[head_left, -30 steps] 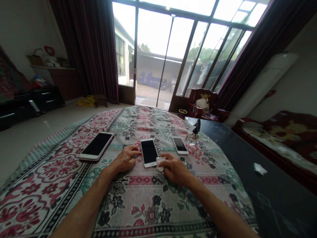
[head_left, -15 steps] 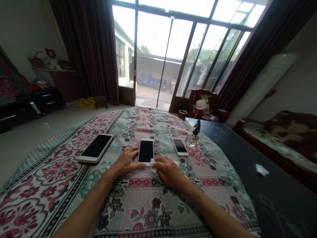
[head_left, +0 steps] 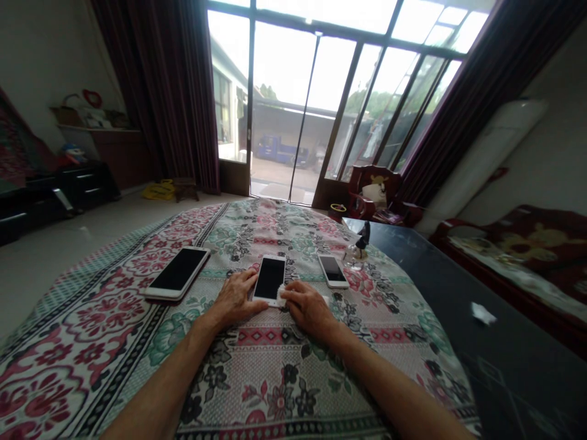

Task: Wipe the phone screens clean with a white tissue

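Patterned tablecloth [head_left: 275, 366] under a phone [head_left: 270, 278], left hand's [head_left: 236, 299] grip apart at its edge, right's [head_left: 308, 307] clamped on tissue [head_left: 280, 296].

Can read no text, brand, number or sign; not on the middle phone [head_left: 270, 278] between left hand [head_left: 233, 299] and right hand [head_left: 308, 307]; nor on the large phone [head_left: 178, 273] beyond the left, nor the small phone [head_left: 333, 271] beyond the right.

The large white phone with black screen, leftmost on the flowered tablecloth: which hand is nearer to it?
Left. The left hand is right of the large phone, touching the middle white phone; the right hand is farther right, at its lower corner.
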`<control>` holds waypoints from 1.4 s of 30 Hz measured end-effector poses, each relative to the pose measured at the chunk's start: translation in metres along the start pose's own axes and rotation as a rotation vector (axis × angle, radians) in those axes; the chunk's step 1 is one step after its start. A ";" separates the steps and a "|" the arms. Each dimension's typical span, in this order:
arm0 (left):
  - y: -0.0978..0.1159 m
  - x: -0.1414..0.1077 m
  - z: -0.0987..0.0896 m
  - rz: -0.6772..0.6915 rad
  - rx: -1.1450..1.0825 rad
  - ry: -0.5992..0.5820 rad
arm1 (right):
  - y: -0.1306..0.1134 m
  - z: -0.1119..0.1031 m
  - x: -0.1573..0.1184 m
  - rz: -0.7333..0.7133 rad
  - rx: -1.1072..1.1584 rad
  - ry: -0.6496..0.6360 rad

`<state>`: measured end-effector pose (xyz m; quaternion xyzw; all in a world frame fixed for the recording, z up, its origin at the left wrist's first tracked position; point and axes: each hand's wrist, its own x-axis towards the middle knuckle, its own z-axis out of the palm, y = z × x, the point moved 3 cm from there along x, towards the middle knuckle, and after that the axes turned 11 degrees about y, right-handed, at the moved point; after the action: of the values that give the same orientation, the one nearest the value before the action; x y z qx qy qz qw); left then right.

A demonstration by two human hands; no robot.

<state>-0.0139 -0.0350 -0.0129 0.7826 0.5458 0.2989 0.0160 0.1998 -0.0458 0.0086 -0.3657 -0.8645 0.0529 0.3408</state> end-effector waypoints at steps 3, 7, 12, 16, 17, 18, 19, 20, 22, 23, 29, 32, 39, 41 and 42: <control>0.000 -0.001 0.000 0.001 -0.001 0.008 | 0.009 0.003 0.016 0.036 -0.060 -0.003; 0.001 -0.001 -0.001 0.001 0.002 0.011 | 0.024 0.008 0.041 0.108 -0.165 -0.013; 0.003 0.000 -0.002 0.001 -0.010 0.016 | 0.048 0.016 0.073 0.219 -0.266 -0.040; 0.002 0.000 -0.002 -0.003 -0.012 0.006 | 0.060 0.019 0.093 0.330 -0.335 -0.097; 0.002 0.000 -0.002 -0.001 -0.012 0.002 | 0.061 0.019 0.097 0.350 -0.353 -0.115; 0.002 0.001 -0.002 -0.001 -0.011 0.000 | 0.060 0.019 0.099 0.364 -0.369 -0.131; 0.002 0.001 -0.001 -0.002 -0.012 -0.001 | 0.059 0.018 0.100 0.373 -0.381 -0.143; 0.002 0.001 -0.001 -0.004 -0.013 -0.002 | 0.057 0.017 0.101 0.376 -0.391 -0.150; 0.001 0.001 -0.001 -0.012 -0.013 -0.002 | 0.053 0.015 0.098 0.378 -0.411 -0.162; 0.001 0.001 0.000 -0.014 -0.014 -0.003 | 0.052 0.014 0.097 0.379 -0.422 -0.168; -0.001 0.002 0.002 -0.012 -0.028 -0.031 | 0.050 0.015 0.099 0.376 -0.468 -0.192; -0.001 0.002 0.001 -0.011 -0.029 -0.035 | 0.048 0.023 0.110 0.370 -0.479 -0.209; 0.002 0.001 -0.002 -0.016 -0.022 -0.027 | 0.029 0.048 0.132 0.307 -0.493 -0.226; 0.002 0.001 -0.003 -0.020 -0.020 -0.031 | 0.024 0.054 0.137 0.283 -0.487 -0.229; 0.002 0.001 -0.003 -0.023 -0.018 -0.033 | 0.021 0.056 0.139 0.272 -0.483 -0.231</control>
<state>-0.0132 -0.0358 -0.0095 0.7808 0.5519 0.2907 0.0354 0.1079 0.0710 0.0350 -0.5402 -0.8282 -0.0680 0.1328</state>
